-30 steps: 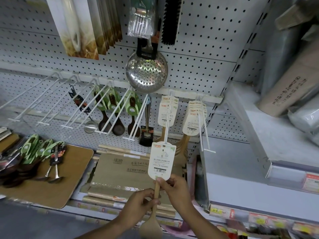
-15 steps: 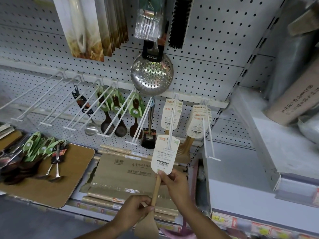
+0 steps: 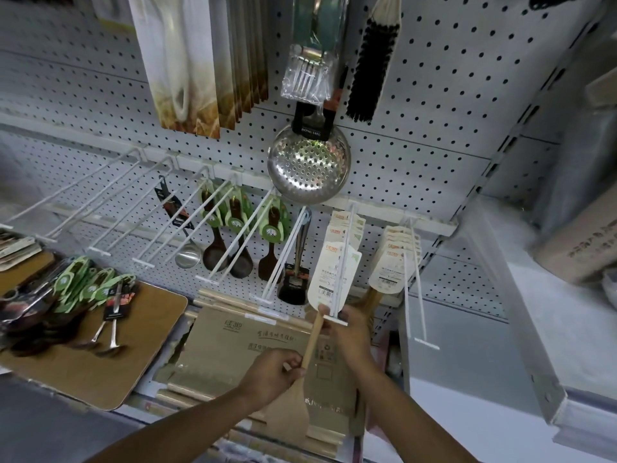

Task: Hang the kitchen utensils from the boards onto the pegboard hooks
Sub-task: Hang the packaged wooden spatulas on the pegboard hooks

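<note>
Several spoons and spatulas already hung on the pegboard hooks across mid-frame, while a pile of utensils waited on the wooden board at lower left, so much of the job looked unfinished. Low in the centre, the left hand pinched the wooden spatula by its handle; the right hand gripped it just under the card tag, which was threaded onto a hook
</note>
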The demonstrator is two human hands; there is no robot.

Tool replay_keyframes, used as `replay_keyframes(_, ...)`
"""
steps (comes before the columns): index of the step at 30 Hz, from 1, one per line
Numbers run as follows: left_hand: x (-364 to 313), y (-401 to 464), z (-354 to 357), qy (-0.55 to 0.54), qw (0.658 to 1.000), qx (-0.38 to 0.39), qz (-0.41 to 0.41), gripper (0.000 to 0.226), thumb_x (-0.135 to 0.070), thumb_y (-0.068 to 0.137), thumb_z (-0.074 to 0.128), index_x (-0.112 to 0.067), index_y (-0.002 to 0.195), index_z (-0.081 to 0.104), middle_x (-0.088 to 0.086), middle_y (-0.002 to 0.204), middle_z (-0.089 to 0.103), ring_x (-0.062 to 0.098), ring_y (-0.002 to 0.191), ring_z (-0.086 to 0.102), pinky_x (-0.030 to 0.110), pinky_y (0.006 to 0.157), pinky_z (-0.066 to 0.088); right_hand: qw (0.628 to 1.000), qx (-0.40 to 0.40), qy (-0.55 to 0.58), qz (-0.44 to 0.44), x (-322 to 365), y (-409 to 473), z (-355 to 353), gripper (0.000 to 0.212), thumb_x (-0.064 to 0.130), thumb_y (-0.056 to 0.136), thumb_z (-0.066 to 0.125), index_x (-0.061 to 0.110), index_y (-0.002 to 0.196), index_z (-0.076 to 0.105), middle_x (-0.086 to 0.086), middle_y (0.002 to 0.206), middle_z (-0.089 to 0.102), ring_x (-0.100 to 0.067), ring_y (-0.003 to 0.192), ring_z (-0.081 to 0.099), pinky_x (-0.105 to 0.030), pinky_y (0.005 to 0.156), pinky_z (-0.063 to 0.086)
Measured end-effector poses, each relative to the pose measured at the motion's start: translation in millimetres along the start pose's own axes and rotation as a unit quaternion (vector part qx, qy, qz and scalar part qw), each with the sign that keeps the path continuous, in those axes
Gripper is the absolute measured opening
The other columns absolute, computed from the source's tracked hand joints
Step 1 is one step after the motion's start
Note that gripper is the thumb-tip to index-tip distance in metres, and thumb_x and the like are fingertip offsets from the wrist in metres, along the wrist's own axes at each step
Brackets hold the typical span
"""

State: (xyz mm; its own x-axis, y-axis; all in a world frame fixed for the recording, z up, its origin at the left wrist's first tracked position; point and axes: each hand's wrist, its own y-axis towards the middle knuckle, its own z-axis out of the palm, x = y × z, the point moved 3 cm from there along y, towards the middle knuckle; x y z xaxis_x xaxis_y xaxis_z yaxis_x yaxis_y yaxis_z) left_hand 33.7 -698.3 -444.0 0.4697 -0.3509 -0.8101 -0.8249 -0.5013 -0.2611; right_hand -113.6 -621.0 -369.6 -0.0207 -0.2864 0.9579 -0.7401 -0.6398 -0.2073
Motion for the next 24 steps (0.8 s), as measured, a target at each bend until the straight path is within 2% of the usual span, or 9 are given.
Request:
replay_keyframes(2,-4,8,-2,0.011,1.000,-0.004,0.003,0.021,-0.021,0.090,0.070,-0.035,0.075,0.066,-0.011,0.080,0.071,-0.007,0.060,0.060,0.019,0.068,0.047,1.000,0.002,0.000,0.003,-2,10,1,0.011,0.023,0.090,0.069,0.016,0.093,0.077,0.000,0.087,0.077,-0.022,0.083,0.074,-0.051,0.080,0.058)
replay_keyframes(4,-5,15,-4,0.019,1.000,-0.008,0.004,0.027,-0.022,0.089,0.071,-0.040,0.071,0.062,-0.015,0.078,0.068,-0.003,0.069,0.063,0.023,0.073,0.050,1.000,-0.012,0.008,0.013,-1,18,1,0.014,0.019,0.089,0.070,0.007,0.092,0.077,-0.008,0.084,0.077,-0.027,0.081,0.073,-0.050,0.078,0.059)
replay_keyframes(6,-5,21,-4,0.018,1.000,-0.010,0.000,0.032,-0.023,0.088,0.071,-0.042,0.065,0.060,-0.016,0.074,0.067,0.004,0.074,0.065,0.025,0.075,0.052,0.999,-0.032,0.018,0.022,1,24,0,0.016,0.014,0.088,0.071,-0.001,0.090,0.075,-0.005,0.074,0.075,-0.024,0.073,0.073,-0.038,0.067,0.060)
replay_keyframes(9,-6,30,-3,0.020,1.000,-0.010,-0.004,0.034,-0.024,0.089,0.070,-0.042,0.063,0.058,-0.019,0.069,0.064,-0.003,0.069,0.060,0.025,0.077,0.051,0.998,-0.039,0.025,0.031,9,32,-1,0.007,0.005,0.089,0.067,0.001,0.087,0.072,0.009,0.053,0.067,-0.007,0.054,0.066,-0.015,0.049,0.048)
replay_keyframes(12,-11,34,-3,0.000,1.000,-0.018,0.000,0.012,-0.027,0.091,0.068,-0.039,0.088,0.068,-0.019,0.090,0.069,-0.001,0.084,0.064,0.026,0.086,0.053,0.999,-0.018,0.014,0.023,13,39,-2,0.006,-0.004,0.091,0.060,0.000,0.091,0.064,0.012,0.046,0.064,0.002,0.044,0.061,-0.009,0.043,0.044)
replay_keyframes(15,-10,31,-10,-0.030,0.998,-0.050,0.004,0.041,-0.025,0.093,0.066,-0.030,0.133,0.056,-0.016,0.126,0.061,0.006,0.110,0.061,0.022,0.093,0.051,1.000,-0.018,-0.012,0.001,7,38,-5,0.016,-0.003,0.092,0.059,0.009,0.102,0.056,0.012,0.058,0.066,0.001,0.053,0.065,-0.012,0.051,0.046)
replay_keyframes(18,-7,18,-33,-0.002,0.994,-0.086,0.074,0.043,-0.024,0.095,0.063,-0.034,0.136,0.055,-0.021,0.132,0.058,-0.010,0.116,0.053,0.015,0.101,0.046,0.998,-0.020,-0.057,-0.019,-5,24,-5,0.021,-0.005,0.092,0.056,0.016,0.094,0.056,0.011,0.066,0.064,-0.013,0.072,0.065,-0.015,0.061,0.046)
replay_keyframes(20,-1,5,-53,0.035,0.989,-0.091,0.109,0.043,-0.025,0.096,0.061,-0.040,0.136,0.053,-0.027,0.134,0.055,-0.015,0.120,0.049,0.008,0.101,0.040,0.995,-0.023,-0.097,-0.029,-15,14,-1,0.021,-0.001,0.091,0.060,0.019,0.094,0.059,0.015,0.072,0.064,-0.011,0.079,0.066,-0.013,0.063,0.045)
replay_keyframes(24,18,-29,-100,0.094,0.977,-0.116,0.150,0.039,-0.033,0.098,0.059,-0.048,0.133,0.051,-0.033,0.135,0.051,-0.014,0.126,0.045,0.012,0.106,0.037,0.973,0.085,-0.200,-0.081,-21,-4,27,0.031,0.020,0.092,0.065,0.044,0.109,0.057,0.016,0.109,0.065,-0.006,0.103,0.063,-0.014,0.079,0.047)
